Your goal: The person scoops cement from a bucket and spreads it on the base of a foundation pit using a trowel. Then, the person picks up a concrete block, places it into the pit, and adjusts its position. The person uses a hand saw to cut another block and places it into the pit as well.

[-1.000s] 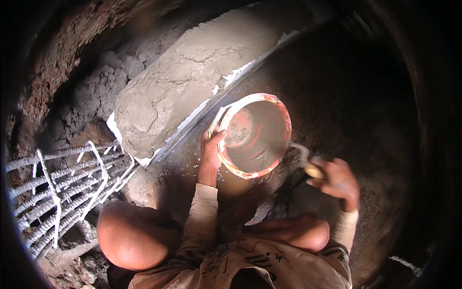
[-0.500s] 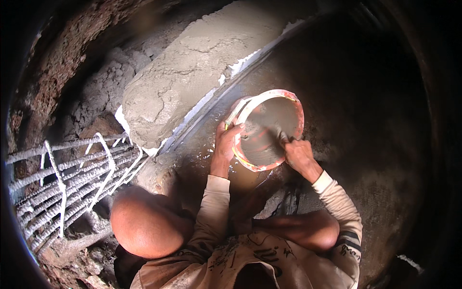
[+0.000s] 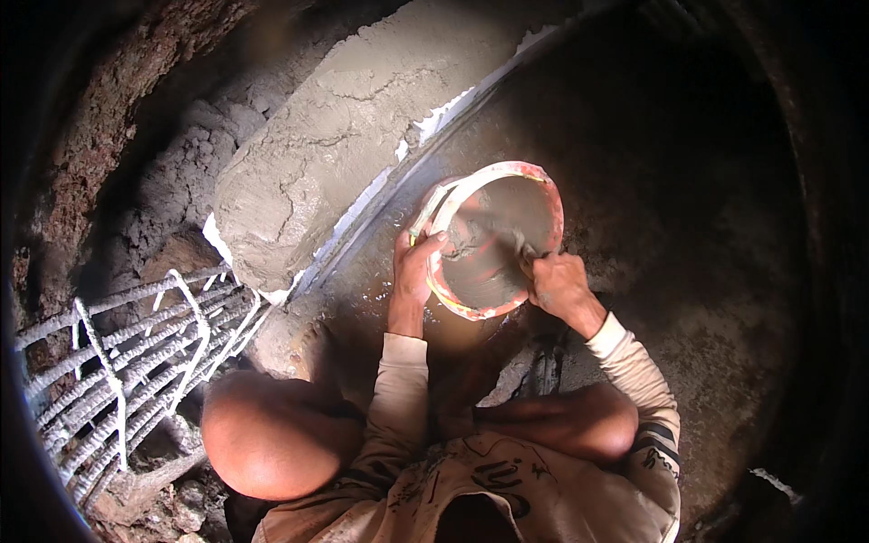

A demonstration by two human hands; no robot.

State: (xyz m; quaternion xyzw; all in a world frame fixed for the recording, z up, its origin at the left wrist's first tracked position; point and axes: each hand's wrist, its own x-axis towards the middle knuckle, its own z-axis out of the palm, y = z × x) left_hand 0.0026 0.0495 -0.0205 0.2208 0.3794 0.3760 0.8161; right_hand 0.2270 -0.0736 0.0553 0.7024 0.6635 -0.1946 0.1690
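Observation:
A red-and-white bucket [image 3: 553,201] is tipped toward me, its round mouth facing up. Wet grey mortar [image 3: 503,213] coats its inner wall and bottom, with reddish streaks showing through. My left hand [image 3: 412,271] grips the bucket's left rim, thumb over the edge and fingers around the outside. At the right side of the mouth, my right hand [image 3: 558,285] is closed, knuckles up. Its fingers reach just inside the rim around something greyish and blurred, whose kind I cannot make out.
A block of wet concrete [image 3: 308,167] runs along the upper left, edged by a pale form board [image 3: 367,204]. Steel rebar with bent stirrups [image 3: 136,353] juts out at the left. Dark, wet ground [image 3: 679,335] lies to the right. My bare knees flank my arms.
The whole view has shifted slightly, so the concrete, rebar and bucket sit a little further left. Both hands keep their places on and in the bucket.

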